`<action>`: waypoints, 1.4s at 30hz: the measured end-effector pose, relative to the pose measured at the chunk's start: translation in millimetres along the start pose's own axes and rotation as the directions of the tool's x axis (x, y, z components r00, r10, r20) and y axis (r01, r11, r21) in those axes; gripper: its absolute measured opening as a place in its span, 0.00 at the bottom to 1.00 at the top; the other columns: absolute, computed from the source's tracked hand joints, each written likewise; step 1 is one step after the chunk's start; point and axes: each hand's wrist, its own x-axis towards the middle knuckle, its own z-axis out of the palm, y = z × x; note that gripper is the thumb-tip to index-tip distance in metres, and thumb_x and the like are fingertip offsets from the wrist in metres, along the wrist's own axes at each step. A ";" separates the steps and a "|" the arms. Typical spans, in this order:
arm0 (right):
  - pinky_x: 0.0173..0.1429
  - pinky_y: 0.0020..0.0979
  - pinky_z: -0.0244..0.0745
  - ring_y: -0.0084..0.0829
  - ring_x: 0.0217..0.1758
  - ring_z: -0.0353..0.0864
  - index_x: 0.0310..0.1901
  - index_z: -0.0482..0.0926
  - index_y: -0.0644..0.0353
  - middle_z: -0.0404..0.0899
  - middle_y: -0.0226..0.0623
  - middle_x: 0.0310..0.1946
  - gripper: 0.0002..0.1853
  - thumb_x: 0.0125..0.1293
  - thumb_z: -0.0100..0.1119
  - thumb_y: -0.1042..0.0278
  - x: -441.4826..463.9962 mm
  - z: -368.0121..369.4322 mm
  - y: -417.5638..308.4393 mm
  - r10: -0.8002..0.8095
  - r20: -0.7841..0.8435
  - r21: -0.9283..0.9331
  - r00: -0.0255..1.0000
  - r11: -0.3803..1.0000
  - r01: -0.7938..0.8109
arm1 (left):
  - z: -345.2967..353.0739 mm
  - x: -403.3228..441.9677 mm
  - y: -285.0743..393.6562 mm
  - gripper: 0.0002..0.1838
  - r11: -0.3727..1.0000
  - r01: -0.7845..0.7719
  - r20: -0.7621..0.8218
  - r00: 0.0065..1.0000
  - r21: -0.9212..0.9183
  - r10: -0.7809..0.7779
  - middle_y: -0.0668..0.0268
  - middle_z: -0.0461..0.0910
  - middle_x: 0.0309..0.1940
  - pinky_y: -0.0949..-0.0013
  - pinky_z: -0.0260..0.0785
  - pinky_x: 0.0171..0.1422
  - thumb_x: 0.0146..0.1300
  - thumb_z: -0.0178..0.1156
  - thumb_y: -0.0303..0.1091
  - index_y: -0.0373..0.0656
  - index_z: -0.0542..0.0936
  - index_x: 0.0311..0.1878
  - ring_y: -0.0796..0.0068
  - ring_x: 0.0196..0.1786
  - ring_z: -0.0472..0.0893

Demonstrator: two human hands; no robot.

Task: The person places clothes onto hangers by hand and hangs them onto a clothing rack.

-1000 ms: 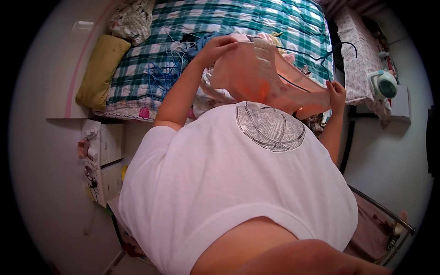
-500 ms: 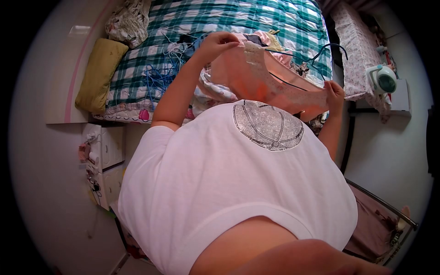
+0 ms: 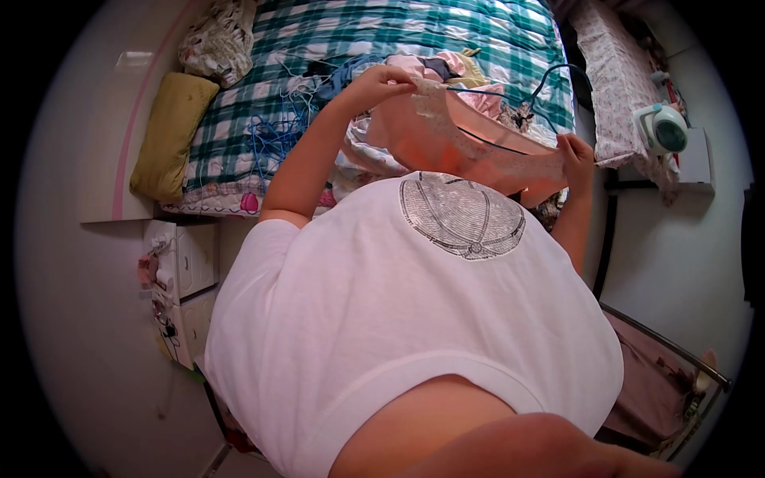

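Observation:
A peach-coloured garment (image 3: pixel 446 147) with a pale speckled trim along its neckline is stretched between my two hands. My left hand (image 3: pixel 386 84) pinches the trim at its upper left corner. On the other side, my right hand (image 3: pixel 576 151) is closed on the garment's right shoulder area. A dark blue clothes hanger (image 3: pixel 532 102) lies within the garment's opening, its hook standing up and curving to the right. Part of the hanger is hidden by the cloth, and the garment's lower edge is partly behind my white shirt (image 3: pixel 382 319).
A green plaid quilt (image 3: pixel 351 28) covers the bed ahead. Tangled blue hangers (image 3: pixel 279 137) and piled clothes (image 3: pixel 410 66) lie on it. A mustard cushion (image 3: pixel 171 135) is at the left. A small fan (image 3: pixel 663 127) stands at the right, and a white cabinet (image 3: pixel 195 259) at lower left.
Both hands remain on the garment. My left hand and the garment's left corner have come down slightly, and the hanger's hook has shifted a little to the left.

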 end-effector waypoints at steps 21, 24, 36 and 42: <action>0.22 0.25 0.54 0.20 0.16 0.57 0.21 0.70 0.66 0.61 0.33 0.12 0.17 0.58 0.58 0.62 4.3 16.2 -29.8 -0.154 -0.069 -0.242 0.986 0.961 0.133 | 15.9 -1.3 27.1 0.11 0.880 -0.297 -0.285 0.866 0.370 0.412 0.61 0.77 0.34 0.70 0.66 0.44 0.56 0.58 0.34 0.39 0.76 0.40 0.64 0.39 0.75; 0.22 0.24 0.54 0.20 0.17 0.59 0.22 0.72 0.66 0.62 0.32 0.12 0.15 0.58 0.58 0.62 10.3 19.1 -31.0 -0.173 -0.044 -0.259 0.984 0.953 0.156 | 21.2 -1.6 20.7 0.10 0.904 -0.199 -0.148 0.951 0.378 0.271 0.62 0.76 0.31 0.71 0.66 0.40 0.57 0.57 0.33 0.38 0.76 0.39 0.67 0.34 0.74; 0.33 0.23 0.64 0.20 0.28 0.68 0.34 0.75 0.65 0.72 0.31 0.24 0.13 0.58 0.57 0.61 -34.4 12.5 -33.4 0.059 -0.143 -0.112 0.988 0.991 -0.075 | 21.7 -7.8 -0.3 0.08 0.924 -0.241 -0.272 0.906 0.296 0.323 0.60 0.76 0.29 0.72 0.66 0.36 0.55 0.56 0.29 0.40 0.77 0.38 0.67 0.32 0.76; 0.32 0.24 0.63 0.20 0.26 0.67 0.30 0.74 0.65 0.71 0.30 0.21 0.15 0.56 0.59 0.58 -77.4 35.1 -31.6 0.184 -0.269 -0.161 0.946 0.959 -0.232 | 18.7 -10.2 -6.5 0.08 0.883 -0.331 -0.204 0.889 0.332 0.410 0.59 0.77 0.29 0.68 0.68 0.36 0.51 0.59 0.29 0.40 0.77 0.35 0.60 0.32 0.77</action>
